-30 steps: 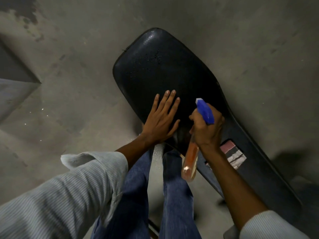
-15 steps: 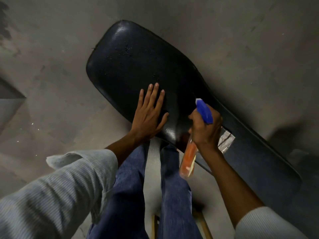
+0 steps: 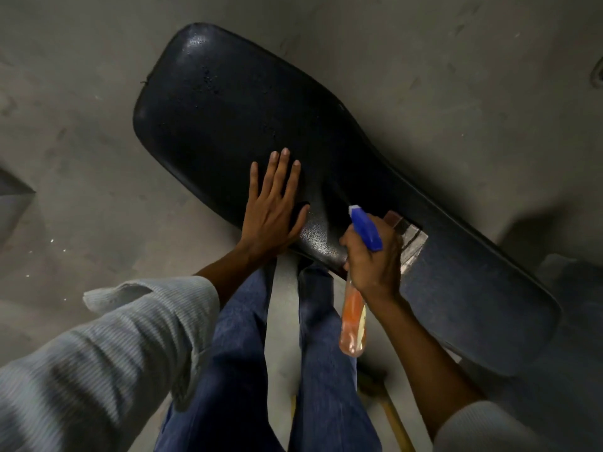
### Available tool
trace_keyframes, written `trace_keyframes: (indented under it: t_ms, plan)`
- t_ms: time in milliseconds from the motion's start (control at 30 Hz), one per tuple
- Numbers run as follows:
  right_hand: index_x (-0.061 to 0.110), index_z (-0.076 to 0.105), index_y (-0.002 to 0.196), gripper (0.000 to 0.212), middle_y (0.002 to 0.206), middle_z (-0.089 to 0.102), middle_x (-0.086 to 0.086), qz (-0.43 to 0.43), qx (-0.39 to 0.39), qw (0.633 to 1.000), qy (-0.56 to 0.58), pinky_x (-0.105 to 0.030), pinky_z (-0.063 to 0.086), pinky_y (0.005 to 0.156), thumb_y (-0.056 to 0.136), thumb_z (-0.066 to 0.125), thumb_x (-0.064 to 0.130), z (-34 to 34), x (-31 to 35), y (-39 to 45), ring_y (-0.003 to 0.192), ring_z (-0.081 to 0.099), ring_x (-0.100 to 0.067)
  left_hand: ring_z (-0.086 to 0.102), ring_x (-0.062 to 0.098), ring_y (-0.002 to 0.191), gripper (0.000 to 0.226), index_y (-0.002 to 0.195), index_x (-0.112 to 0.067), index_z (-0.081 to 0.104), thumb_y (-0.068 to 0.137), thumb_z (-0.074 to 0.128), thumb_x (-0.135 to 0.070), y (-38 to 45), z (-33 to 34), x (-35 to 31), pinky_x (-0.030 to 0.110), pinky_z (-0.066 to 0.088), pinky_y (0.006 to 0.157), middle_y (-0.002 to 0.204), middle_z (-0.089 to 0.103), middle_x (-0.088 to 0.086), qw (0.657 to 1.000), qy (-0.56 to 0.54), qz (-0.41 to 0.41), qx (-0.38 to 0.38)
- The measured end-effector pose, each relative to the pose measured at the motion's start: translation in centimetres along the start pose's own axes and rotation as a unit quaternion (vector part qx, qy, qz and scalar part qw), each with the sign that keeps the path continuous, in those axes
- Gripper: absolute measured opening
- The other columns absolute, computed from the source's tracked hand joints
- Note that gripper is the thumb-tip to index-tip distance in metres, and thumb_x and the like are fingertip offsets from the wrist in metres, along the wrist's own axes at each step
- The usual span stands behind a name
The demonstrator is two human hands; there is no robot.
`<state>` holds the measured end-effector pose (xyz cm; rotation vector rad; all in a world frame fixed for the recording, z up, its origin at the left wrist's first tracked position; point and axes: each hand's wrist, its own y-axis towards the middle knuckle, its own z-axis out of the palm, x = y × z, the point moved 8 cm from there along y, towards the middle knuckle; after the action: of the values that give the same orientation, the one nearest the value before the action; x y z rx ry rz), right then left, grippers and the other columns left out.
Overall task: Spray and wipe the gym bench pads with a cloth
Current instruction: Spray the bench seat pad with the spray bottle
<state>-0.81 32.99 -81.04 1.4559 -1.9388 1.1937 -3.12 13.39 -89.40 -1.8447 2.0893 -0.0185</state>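
One black pad [image 3: 228, 125] runs diagonally beneath both hands, its wide rounded end beyond the left fingertips and its narrower length passing under and past the right hand. Fine droplets speckle the pad ahead of the left hand. Left hand [image 3: 272, 210]: fingers straight and close together, thumb spread, palm flat on the pad near its closer edge. Right hand [image 3: 373, 256]: fingers curled around the neck of a spray bottle [image 3: 354, 316], just beside the left hand. The bottle's blue head [image 3: 365, 228] rises above the knuckles and points toward the pad; its clear body, holding orange liquid, hangs below the wrist, off the pad's edge. A taped patch [image 3: 411, 243] lies on the pad just behind the right hand. Light ribbed sleeves [image 3: 130, 337] cover both forearms partway. Two legs in blue jeans [image 3: 241, 353] stand between the arms, against the pad's closer edge. Grey concrete floor [image 3: 81, 141] surrounds the pad.
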Motion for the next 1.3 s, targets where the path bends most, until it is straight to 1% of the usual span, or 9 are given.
trace_keyframes:
  t_ms: [167, 367, 433, 767, 900, 1033, 1167, 1233, 1300]
  plan:
    - [0.018, 0.056, 0.082, 0.03, 0.076, 0.054, -0.002, -0.025, 0.053, 0.998, -0.003, -0.027, 0.043, 0.067, 0.092, 0.052, 0.045, 2.6, 1.7, -0.2, 0.066, 0.052, -0.018, -0.001, 0.035, 0.167, 0.087, 0.171, -0.011, 0.008, 0.108, 0.036, -0.063, -2.4, -0.4, 3.6, 0.058, 0.0, 0.135, 0.179, 0.0, 0.019, 0.996, -0.014, -0.083, -0.017]
    - [0.009, 0.059, 0.076, 0.034, 0.072, 0.056, -0.008, -0.064, 0.084, 0.994, -0.002, -0.04, 0.048, 0.062, 0.088, 0.051, 0.04, 5.5, 5.2, 1.0, 0.065, 0.056, -0.028, 0.0, 0.037, 0.167, 0.094, 0.171, -0.01, 0.008, 0.106, 0.045, -0.065, -5.9, -1.0, 7.9, 0.055, 0.004, 0.136, 0.179, 0.001, 0.021, 0.974, -0.051, -0.208, -0.069]
    - [0.007, 0.059, 0.076, 0.034, 0.073, 0.057, -0.009, -0.081, 0.098, 0.992, -0.008, -0.042, 0.05, 0.061, 0.087, 0.052, 0.039, 6.7, 6.2, 1.5, 0.065, 0.057, -0.029, 0.001, 0.037, 0.167, 0.096, 0.171, -0.008, 0.008, 0.105, 0.048, -0.065, -6.5, -1.1, 8.5, 0.054, 0.004, 0.136, 0.179, 0.001, 0.021, 0.969, -0.07, -0.225, -0.079]
    - [0.013, 0.058, 0.077, 0.029, 0.07, 0.054, -0.001, -0.129, 0.168, 0.977, -0.019, -0.022, 0.042, 0.059, 0.087, 0.05, 0.038, 10.4, 8.6, 1.6, 0.061, 0.052, -0.018, 0.0, 0.035, 0.167, 0.098, 0.171, -0.007, 0.008, 0.104, 0.055, -0.059, -6.7, -1.2, 8.2, 0.047, 0.004, 0.136, 0.179, 0.001, 0.018, 0.951, -0.143, -0.255, -0.103]
    - [0.006, 0.062, 0.078, 0.034, 0.073, 0.059, -0.01, -0.136, 0.144, 0.98, -0.031, -0.032, 0.046, 0.06, 0.087, 0.051, 0.037, 9.3, 9.4, 2.0, 0.064, 0.056, -0.026, 0.0, 0.036, 0.167, 0.099, 0.171, -0.007, 0.007, 0.102, 0.06, -0.054, -6.4, -1.9, 7.9, 0.045, 0.008, 0.135, 0.179, -0.001, 0.018, 0.945, -0.164, -0.273, -0.073]
    - [0.006, 0.063, 0.082, 0.035, 0.077, 0.06, -0.012, -0.133, 0.125, 0.982, -0.041, -0.039, 0.051, 0.063, 0.089, 0.052, 0.039, 7.3, 11.0, 1.9, 0.066, 0.057, -0.027, 0.004, 0.038, 0.166, 0.097, 0.17, -0.008, 0.014, 0.097, 0.069, -0.042, -5.8, -4.2, 7.4, 0.048, 0.019, 0.132, 0.179, 0.002, 0.018, 0.918, -0.248, -0.309, -0.011]
    - [0.011, 0.061, 0.095, 0.033, 0.092, 0.058, -0.008, -0.135, 0.114, 0.983, -0.056, -0.031, 0.052, 0.069, 0.089, 0.053, 0.042, 5.4, 13.5, 1.2, 0.074, 0.057, -0.017, 0.031, 0.033, 0.16, 0.116, 0.17, -0.013, 0.016, 0.082, 0.09, -0.027, -5.1, -7.2, 5.1, 0.034, 0.026, 0.126, 0.174, 0.028, 0.016, 0.876, -0.413, -0.232, 0.094]
    - [0.01, 0.061, 0.102, 0.041, 0.103, 0.053, -0.004, -0.126, 0.106, 0.984, -0.063, -0.021, 0.046, 0.071, 0.09, 0.051, 0.048, 4.6, 14.5, 0.9, 0.078, 0.053, -0.007, 0.031, 0.026, 0.16, 0.134, 0.171, -0.017, 0.009, 0.07, 0.096, -0.023, -5.7, -8.5, 2.4, 0.037, 0.027, 0.13, 0.174, 0.028, 0.01, 0.84, -0.502, -0.137, 0.153]
    - [0.008, 0.061, 0.109, 0.049, 0.107, 0.051, -0.003, -0.115, 0.1, 0.987, -0.059, -0.016, 0.044, 0.073, 0.092, 0.051, 0.053, 4.3, 15.5, 0.8, 0.08, 0.052, -0.003, 0.032, 0.021, 0.16, 0.139, 0.171, -0.017, 0.007, 0.067, 0.1, -0.02, -6.4, -10.4, 0.2, 0.042, 0.03, 0.132, 0.173, 0.029, 0.008, 0.829, -0.537, -0.057, 0.142]
